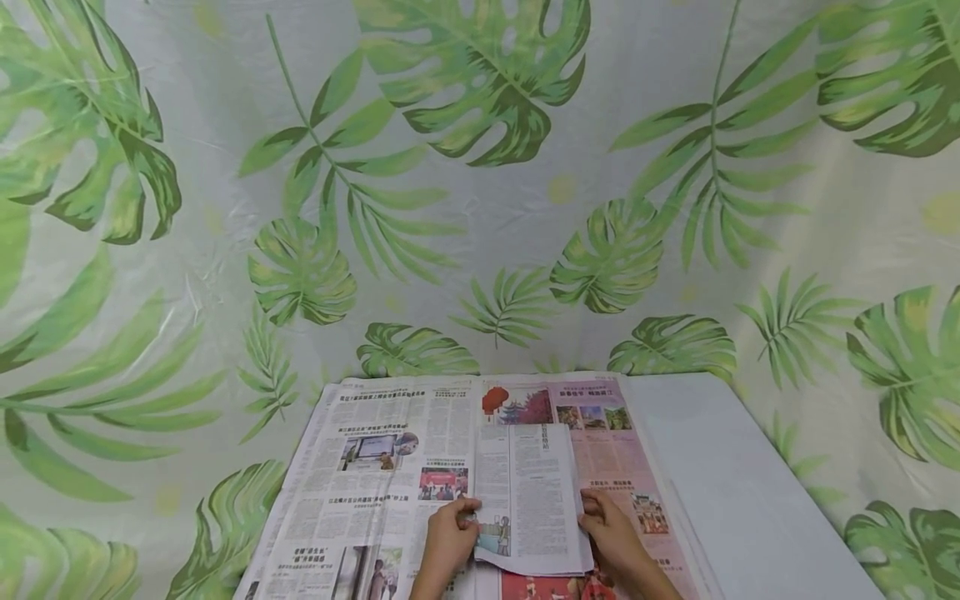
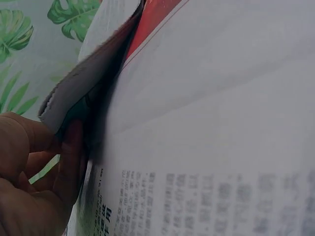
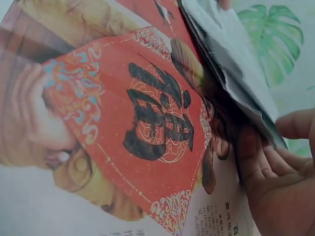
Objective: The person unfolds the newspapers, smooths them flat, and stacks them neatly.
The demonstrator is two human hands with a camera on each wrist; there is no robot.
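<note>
A folded newspaper [image 1: 534, 492], with text columns and a small cartoon at its lower left, lies over a larger spread newspaper [image 1: 450, 442]. My left hand [image 1: 448, 533] pinches its left edge near the bottom. On the opposite edge, my right hand [image 1: 613, 537] grips it between thumb and fingers. The left wrist view has the layered edge of the folded newspaper [image 2: 74, 91] raised above the sheet below, at the fingertips of the left hand [image 2: 37, 182]. In the right wrist view, fingers of the right hand [image 3: 278, 182] reach under the folded newspaper's edge [image 3: 236, 73], thumb on top.
The spread newspaper covers much of a white table [image 1: 742, 492], whose bare surface shows at the right. A leaf-patterned curtain [image 1: 480, 208] hangs behind and around the table. A red diamond print [image 3: 157, 118] shows on the sheet under the right hand.
</note>
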